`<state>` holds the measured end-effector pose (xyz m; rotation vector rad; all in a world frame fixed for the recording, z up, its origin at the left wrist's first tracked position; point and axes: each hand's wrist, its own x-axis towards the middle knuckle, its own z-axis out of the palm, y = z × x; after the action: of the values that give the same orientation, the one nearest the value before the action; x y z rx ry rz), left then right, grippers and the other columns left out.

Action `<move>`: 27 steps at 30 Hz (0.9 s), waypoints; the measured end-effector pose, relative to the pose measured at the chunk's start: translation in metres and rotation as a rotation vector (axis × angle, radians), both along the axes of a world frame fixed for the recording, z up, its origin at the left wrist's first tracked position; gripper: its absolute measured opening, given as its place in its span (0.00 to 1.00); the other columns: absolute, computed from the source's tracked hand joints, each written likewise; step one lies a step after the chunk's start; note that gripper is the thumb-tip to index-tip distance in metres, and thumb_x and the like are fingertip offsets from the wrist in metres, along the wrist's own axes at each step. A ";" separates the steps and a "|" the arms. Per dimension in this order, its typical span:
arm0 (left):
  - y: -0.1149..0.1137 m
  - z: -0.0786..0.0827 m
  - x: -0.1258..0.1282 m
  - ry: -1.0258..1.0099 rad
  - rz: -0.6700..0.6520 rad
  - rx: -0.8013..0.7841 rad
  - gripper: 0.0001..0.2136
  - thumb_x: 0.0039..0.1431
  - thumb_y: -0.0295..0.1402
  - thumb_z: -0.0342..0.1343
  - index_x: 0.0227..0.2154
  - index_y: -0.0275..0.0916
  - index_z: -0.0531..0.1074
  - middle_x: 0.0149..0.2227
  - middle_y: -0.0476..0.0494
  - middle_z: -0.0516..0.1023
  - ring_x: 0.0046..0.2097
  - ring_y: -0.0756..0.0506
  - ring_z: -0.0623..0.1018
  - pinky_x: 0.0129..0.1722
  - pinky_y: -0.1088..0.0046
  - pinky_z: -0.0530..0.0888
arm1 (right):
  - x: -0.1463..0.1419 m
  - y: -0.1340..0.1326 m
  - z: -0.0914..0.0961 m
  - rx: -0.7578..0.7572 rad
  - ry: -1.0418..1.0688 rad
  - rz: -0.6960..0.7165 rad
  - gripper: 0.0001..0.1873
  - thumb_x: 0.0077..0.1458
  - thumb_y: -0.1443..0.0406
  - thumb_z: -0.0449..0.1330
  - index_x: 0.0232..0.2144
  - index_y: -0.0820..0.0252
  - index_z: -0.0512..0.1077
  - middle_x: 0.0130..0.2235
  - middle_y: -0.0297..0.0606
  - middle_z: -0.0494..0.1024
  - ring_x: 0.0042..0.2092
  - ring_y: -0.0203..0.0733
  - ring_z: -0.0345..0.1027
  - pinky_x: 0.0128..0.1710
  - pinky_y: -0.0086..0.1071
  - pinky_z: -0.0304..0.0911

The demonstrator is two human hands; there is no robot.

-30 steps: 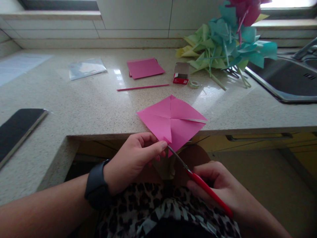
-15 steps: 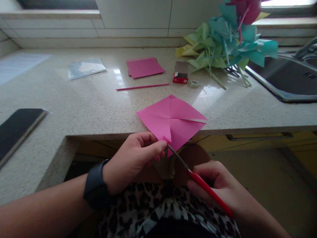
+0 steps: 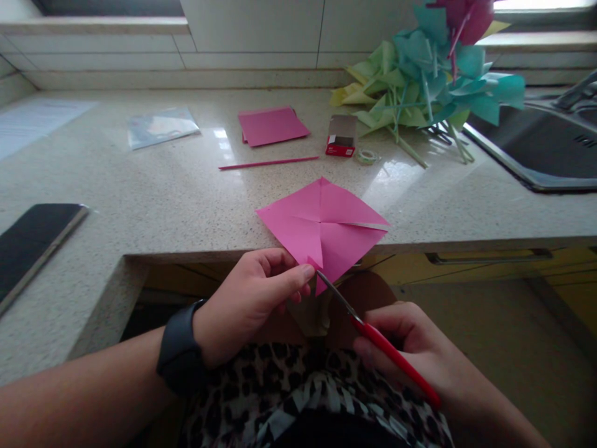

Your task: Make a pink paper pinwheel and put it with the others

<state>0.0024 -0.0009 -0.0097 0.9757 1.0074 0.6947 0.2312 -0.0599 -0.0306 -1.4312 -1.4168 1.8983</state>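
Note:
A creased pink paper square [image 3: 321, 227] hangs half over the counter's front edge. My left hand [image 3: 254, 298], with a dark watch on its wrist, pinches the paper's near corner between thumb and fingers. My right hand [image 3: 410, 351] grips red-handled scissors [image 3: 373, 339], whose blades meet the paper's near corner right beside my left thumb.
On the speckled counter [image 3: 163, 193] lie a pink stick [image 3: 268, 164], a stack of pink paper [image 3: 271, 126], a small red box [image 3: 341, 138], a tape roll [image 3: 366, 157], a clear sleeve [image 3: 161, 127] and a dark phone [image 3: 32, 239]. Paper pinwheels [image 3: 420, 81] are heaped beside the sink [image 3: 541, 149].

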 end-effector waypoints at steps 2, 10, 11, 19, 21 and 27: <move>0.000 0.000 0.000 -0.004 0.001 -0.001 0.11 0.61 0.37 0.63 0.28 0.33 0.75 0.25 0.52 0.73 0.26 0.56 0.67 0.24 0.82 0.62 | 0.000 0.001 0.000 -0.007 0.006 0.000 0.25 0.53 0.52 0.67 0.19 0.60 0.63 0.18 0.27 0.58 0.20 0.28 0.46 0.18 0.27 0.39; 0.000 0.002 0.001 0.017 0.003 0.003 0.11 0.61 0.37 0.62 0.28 0.34 0.75 0.25 0.52 0.73 0.25 0.56 0.67 0.24 0.82 0.62 | 0.001 0.002 0.002 0.007 0.014 0.021 0.25 0.54 0.51 0.67 0.19 0.61 0.62 0.19 0.27 0.57 0.21 0.28 0.45 0.18 0.27 0.39; 0.000 0.002 0.001 0.020 0.003 0.004 0.11 0.61 0.37 0.62 0.28 0.34 0.75 0.25 0.52 0.73 0.25 0.56 0.67 0.24 0.82 0.62 | 0.001 0.002 0.002 -0.001 0.016 0.022 0.25 0.54 0.52 0.67 0.19 0.61 0.62 0.19 0.27 0.57 0.21 0.28 0.45 0.18 0.27 0.39; 0.000 0.002 0.000 0.019 0.005 0.012 0.11 0.61 0.37 0.62 0.28 0.34 0.75 0.25 0.52 0.73 0.25 0.56 0.67 0.24 0.81 0.63 | 0.002 0.003 -0.001 0.005 -0.005 0.019 0.25 0.54 0.52 0.67 0.18 0.61 0.63 0.19 0.27 0.58 0.21 0.28 0.46 0.19 0.27 0.40; 0.000 0.001 0.000 0.017 0.006 0.012 0.11 0.61 0.37 0.63 0.28 0.34 0.75 0.25 0.52 0.73 0.25 0.56 0.67 0.24 0.81 0.63 | 0.002 0.003 0.000 0.009 -0.002 0.023 0.25 0.54 0.52 0.67 0.18 0.61 0.63 0.19 0.27 0.57 0.21 0.28 0.46 0.19 0.27 0.40; 0.000 0.001 0.001 0.007 0.005 -0.002 0.11 0.60 0.37 0.63 0.28 0.33 0.75 0.25 0.51 0.73 0.25 0.56 0.67 0.25 0.81 0.62 | 0.003 0.002 0.000 0.025 -0.021 0.037 0.25 0.53 0.51 0.67 0.19 0.61 0.64 0.19 0.28 0.59 0.21 0.29 0.48 0.18 0.27 0.41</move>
<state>0.0030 -0.0008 -0.0089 0.9746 1.0166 0.6943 0.2339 -0.0577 -0.0309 -1.4274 -1.4815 1.8868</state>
